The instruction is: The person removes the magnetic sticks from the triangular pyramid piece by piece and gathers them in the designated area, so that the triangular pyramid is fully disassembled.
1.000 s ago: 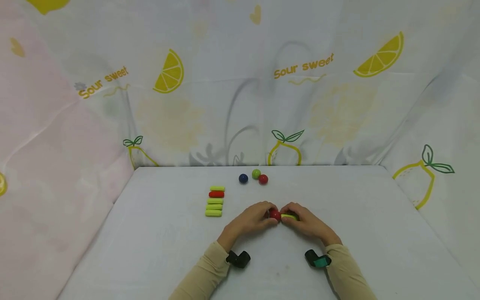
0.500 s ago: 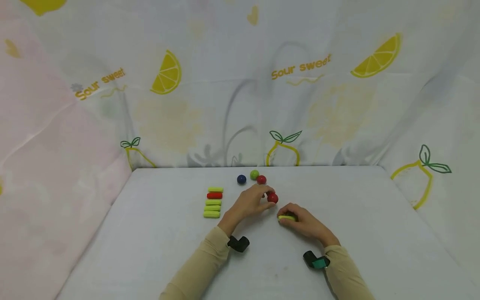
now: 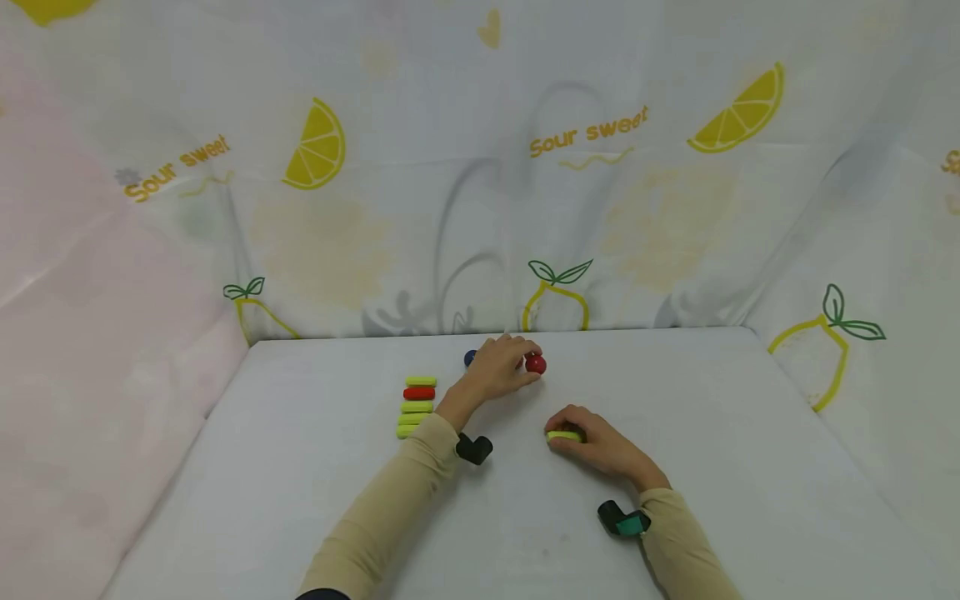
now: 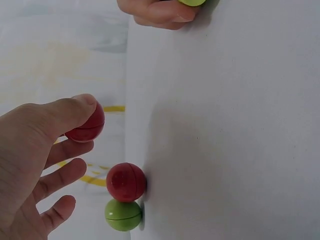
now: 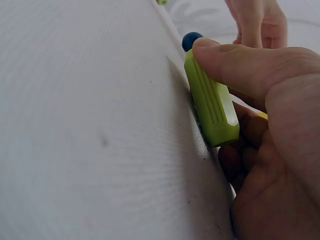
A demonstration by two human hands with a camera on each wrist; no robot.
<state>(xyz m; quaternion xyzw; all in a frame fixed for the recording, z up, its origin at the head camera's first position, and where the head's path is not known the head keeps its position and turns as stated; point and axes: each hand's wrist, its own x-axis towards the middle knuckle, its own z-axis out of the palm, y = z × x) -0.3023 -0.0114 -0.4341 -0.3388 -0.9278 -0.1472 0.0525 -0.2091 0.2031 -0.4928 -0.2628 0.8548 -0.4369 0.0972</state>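
My left hand (image 3: 495, 367) pinches a red ball (image 4: 89, 126) between thumb and fingertips, above the back of the table. A second red ball (image 4: 126, 182) touches a green ball (image 4: 123, 215) just beyond it in the left wrist view; my left hand mostly hides both in the head view. The dark blue ball (image 3: 470, 358) is partly covered by the same hand. My right hand (image 3: 600, 442) holds a lime-green ribbed, handle-like stick (image 5: 212, 105) between thumb and fingers, low over the table right of centre.
Left of my left wrist lies a column of similar short sticks on the white table (image 3: 315, 500): several lime-green sticks (image 3: 416, 407) and one red stick (image 3: 419, 393). My left sleeve partly covers the nearest. A lemon-print cloth (image 3: 420, 183) hangs behind the table's back edge.
My left hand has carried the red ball away from my right hand, toward the back of the table beside the other balls. My right hand keeps holding the green stick in much the same place.
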